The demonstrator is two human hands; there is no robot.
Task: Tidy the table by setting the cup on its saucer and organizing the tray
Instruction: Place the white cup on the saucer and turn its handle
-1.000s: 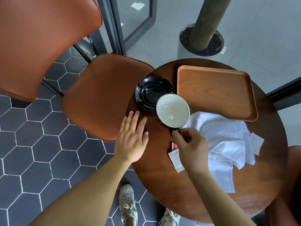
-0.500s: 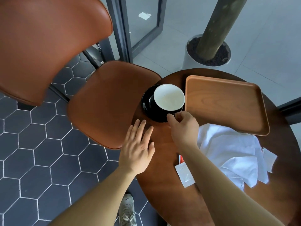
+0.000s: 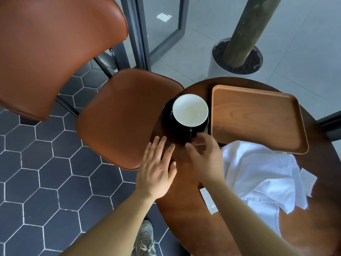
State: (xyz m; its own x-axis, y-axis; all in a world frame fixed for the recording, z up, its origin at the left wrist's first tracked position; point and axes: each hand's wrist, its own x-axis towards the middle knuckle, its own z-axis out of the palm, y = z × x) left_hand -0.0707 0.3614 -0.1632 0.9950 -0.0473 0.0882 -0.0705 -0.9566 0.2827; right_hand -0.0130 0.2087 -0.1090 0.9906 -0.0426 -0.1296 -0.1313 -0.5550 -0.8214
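Observation:
A black cup [image 3: 190,110] with a white inside stands on the black saucer [image 3: 167,120] at the round table's left edge. Its handle points toward me. My right hand [image 3: 204,156] hovers just below the handle, blurred, fingers spread and holding nothing. My left hand [image 3: 156,167] lies flat with straight fingers on the table edge, left of the right hand. The wooden tray [image 3: 258,117] sits bare to the right of the saucer.
A crumpled white cloth [image 3: 262,174] lies below the tray, with white paper packets [image 3: 207,200] beside it. A brown chair [image 3: 125,115] stands against the dark wooden table [image 3: 184,209] on the left. A potted tree trunk [image 3: 238,50] stands beyond the table.
My right hand carried the cup from the table onto the saucer, then let go of the handle and drew back a little. The left hand stayed put.

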